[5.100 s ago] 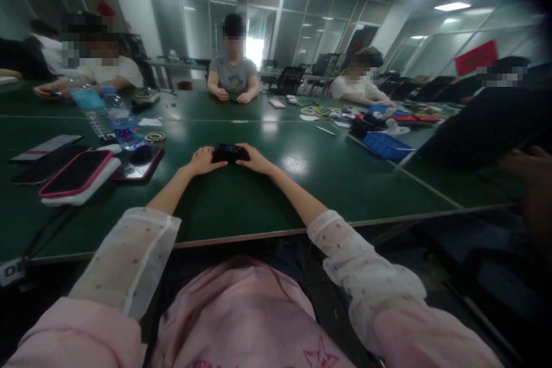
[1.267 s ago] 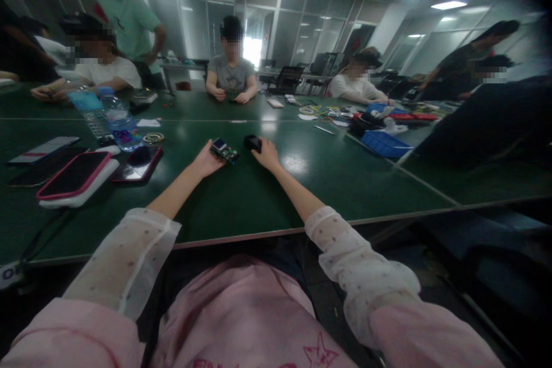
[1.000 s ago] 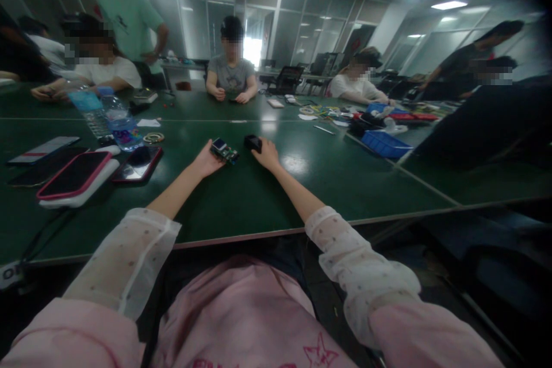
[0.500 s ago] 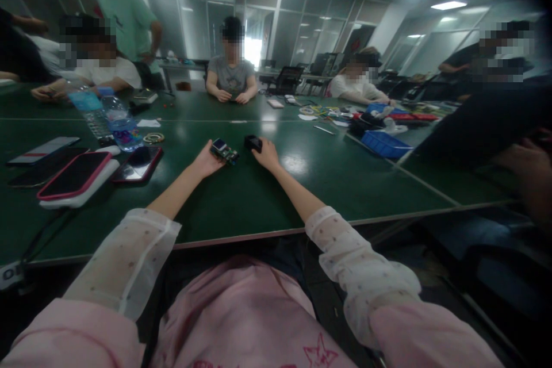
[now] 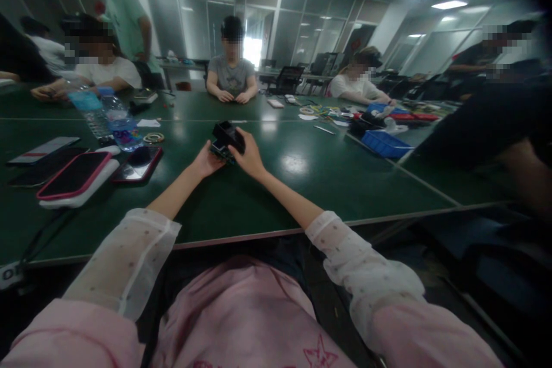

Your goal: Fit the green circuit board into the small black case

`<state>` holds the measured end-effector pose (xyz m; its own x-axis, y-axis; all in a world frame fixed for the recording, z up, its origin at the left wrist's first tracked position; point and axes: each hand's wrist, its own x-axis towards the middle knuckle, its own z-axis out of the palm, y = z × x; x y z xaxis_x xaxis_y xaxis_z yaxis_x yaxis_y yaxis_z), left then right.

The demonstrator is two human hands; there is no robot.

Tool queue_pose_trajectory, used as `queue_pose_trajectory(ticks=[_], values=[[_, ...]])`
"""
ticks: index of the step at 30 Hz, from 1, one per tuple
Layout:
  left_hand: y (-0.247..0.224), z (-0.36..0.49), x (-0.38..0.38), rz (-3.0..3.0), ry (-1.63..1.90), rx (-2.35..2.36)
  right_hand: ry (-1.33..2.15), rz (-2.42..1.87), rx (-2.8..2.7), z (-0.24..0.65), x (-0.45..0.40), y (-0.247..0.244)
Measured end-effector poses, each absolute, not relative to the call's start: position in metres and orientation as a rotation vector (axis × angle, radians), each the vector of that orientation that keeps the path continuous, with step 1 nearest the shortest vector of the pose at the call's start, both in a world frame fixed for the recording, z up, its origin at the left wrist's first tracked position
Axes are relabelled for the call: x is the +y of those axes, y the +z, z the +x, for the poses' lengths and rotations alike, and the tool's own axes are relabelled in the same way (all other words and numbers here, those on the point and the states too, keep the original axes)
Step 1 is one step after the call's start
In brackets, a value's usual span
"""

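Note:
My left hand (image 5: 207, 161) holds a small green circuit board (image 5: 219, 151) with a little screen, just above the green table. Over the board is a black plastic case (image 5: 228, 135), gripped between the thumb and fingers of my right hand (image 5: 248, 152). The case is tilted and hides most of the board and its screen. Whether case and board touch, I cannot tell.
Several phones (image 5: 138, 164) and two plastic bottles (image 5: 121, 123) stand to the left, near a roll of tape (image 5: 154, 137). On the right are a blue tray (image 5: 385, 144), a pen (image 5: 324, 130) and cables. People sit around the table (image 5: 328, 184).
My right hand has lifted the black case from the table, moving it left and over the circuit board. My left hand with the board has stayed in place.

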<state>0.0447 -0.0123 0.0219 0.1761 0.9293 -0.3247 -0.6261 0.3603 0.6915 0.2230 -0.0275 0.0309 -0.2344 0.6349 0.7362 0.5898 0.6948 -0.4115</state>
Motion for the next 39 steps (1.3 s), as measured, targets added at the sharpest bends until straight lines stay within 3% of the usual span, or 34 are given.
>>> queue_pose_trajectory(ticks=[11, 39], values=[[0.024, 0.044, -0.014, 0.461, 1.144, 0.744, 0.262, -1.179, -2.192, 0.220, -0.021, 0.001], [0.026, 0.048, -0.017, 0.547, 1.137, 0.734, 0.329, -0.956, -2.084, 0.223, -0.019, 0.004]])
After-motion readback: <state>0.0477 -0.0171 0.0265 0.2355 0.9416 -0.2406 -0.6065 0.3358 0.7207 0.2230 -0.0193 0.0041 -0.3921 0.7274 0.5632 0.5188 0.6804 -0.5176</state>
